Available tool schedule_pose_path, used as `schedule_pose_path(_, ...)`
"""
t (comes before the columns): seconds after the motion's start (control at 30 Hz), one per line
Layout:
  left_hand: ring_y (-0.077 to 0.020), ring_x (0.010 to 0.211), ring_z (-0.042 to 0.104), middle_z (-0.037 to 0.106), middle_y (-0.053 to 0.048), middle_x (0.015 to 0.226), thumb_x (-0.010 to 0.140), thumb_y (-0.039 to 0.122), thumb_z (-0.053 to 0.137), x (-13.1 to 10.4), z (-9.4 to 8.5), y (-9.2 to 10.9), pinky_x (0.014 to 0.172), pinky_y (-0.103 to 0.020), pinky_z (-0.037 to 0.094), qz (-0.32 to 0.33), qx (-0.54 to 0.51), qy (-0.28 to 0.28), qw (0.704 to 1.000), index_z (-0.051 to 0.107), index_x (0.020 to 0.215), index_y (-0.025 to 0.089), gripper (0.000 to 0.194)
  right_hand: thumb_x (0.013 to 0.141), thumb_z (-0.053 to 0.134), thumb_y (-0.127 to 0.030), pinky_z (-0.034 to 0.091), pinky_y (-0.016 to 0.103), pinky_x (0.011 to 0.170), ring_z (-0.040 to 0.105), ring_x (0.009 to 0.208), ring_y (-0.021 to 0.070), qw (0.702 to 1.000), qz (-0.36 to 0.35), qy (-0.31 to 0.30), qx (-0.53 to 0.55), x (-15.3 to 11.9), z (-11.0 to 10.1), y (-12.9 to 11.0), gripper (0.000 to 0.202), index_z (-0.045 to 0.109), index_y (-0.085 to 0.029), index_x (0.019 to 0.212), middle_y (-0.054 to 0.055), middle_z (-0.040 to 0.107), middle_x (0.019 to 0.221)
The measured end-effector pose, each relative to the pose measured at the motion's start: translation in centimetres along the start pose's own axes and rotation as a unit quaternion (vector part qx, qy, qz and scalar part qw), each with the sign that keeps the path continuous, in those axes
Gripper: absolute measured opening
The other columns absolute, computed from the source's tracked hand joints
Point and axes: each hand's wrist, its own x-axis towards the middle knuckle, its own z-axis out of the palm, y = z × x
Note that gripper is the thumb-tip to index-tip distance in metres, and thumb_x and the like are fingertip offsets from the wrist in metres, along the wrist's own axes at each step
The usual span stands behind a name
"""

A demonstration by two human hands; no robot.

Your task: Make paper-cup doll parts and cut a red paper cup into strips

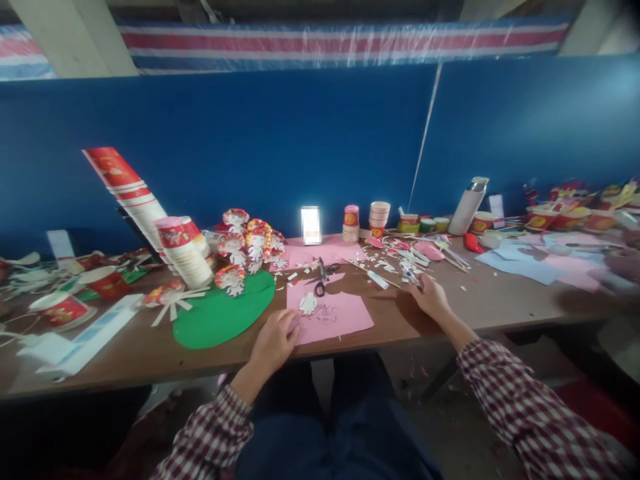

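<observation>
My left hand (274, 339) rests at the table's front edge, its fingers loosely bent over the left side of a pink paper sheet (353, 319). Just beyond those fingertips lies a small white paper cutout (309, 305), with dark marks or bits on the sheet beside it. Black scissors (321, 279) lie at the top of the sheet. Off to the right, my right hand (430, 298) is closed at the edge of the paper scraps, its fingertips around something small and pale that I cannot make out. A white stick-like tube (377, 279) lies left of it.
A green oval sheet (225, 313) and several decorated paper figures (257, 243) lie left. Stacked paper cups (187, 257) lean behind them. A bright phone-like screen (311, 227) stands at the back. At right are a flask (469, 207), blue paper (523, 262) and another person's hand (623, 263).
</observation>
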Motion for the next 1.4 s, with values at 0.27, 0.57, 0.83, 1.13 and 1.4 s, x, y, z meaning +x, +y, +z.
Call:
schedule_pose_path(0.27,-0.0196,0.090,0.059,0.065,-0.009,0.093,0.085,0.030,0.049,3.5,-1.2,0.3,0.083,-0.032,0.045,-0.043,0.036,-0.035,0.998,0.065,0.095,0.017,0.023,0.077,0.046,-0.035,0.029,0.026,0.054,0.049,0.059,0.0179,1.000,0.004,-0.012,-0.017,0.2,0.0,0.1,0.022,0.057,-0.018,0.087,0.004,0.057,0.066)
schedule_pose_path(0.57,-0.0185,0.076,0.056,0.063,-0.007,0.077,0.077,0.048,0.058,6.7,-0.9,1.6,0.065,-0.026,0.037,-0.105,0.092,-0.122,0.983,0.062,0.074,0.017,0.031,0.078,0.048,-0.035,0.029,0.026,0.054,0.051,0.059,0.0178,1.000,-0.002,-0.011,-0.012,0.2,0.2,0.3,0.023,0.057,-0.018,0.090,0.004,0.060,0.068)
schedule_pose_path(0.83,-0.0186,0.078,0.057,0.066,-0.006,0.083,0.070,0.046,0.062,7.3,-0.4,0.8,0.064,-0.026,0.037,-0.138,0.070,-0.146,0.977,0.065,0.080,0.018,0.029,0.079,0.049,-0.033,0.030,0.026,0.055,0.052,0.062,0.0185,0.999,0.000,-0.020,-0.025,0.2,0.0,0.1,0.023,0.058,-0.017,0.093,0.006,0.061,0.072)
schedule_pose_path(1.13,-0.0196,0.078,0.058,0.067,-0.005,0.082,0.070,0.046,0.062,7.5,-0.7,1.2,0.062,-0.027,0.036,-0.145,0.075,-0.149,0.975,0.066,0.080,0.019,0.029,0.080,0.047,-0.033,0.031,0.026,0.057,0.055,0.068,0.0198,0.999,-0.010,-0.017,-0.030,0.1,0.0,0.1,0.025,0.058,-0.016,0.095,0.008,0.064,0.078)
schedule_pose_path(1.4,-0.0206,0.080,0.059,0.066,-0.008,0.084,0.077,0.048,0.052,7.8,-0.4,1.5,0.065,-0.028,0.038,-0.168,0.114,-0.127,0.971,0.066,0.077,0.019,0.033,0.081,0.046,-0.034,0.032,0.027,0.058,0.056,0.069,0.0206,0.999,-0.001,-0.028,-0.037,0.1,-0.2,-0.1,0.027,0.057,-0.016,0.098,0.008,0.064,0.079)
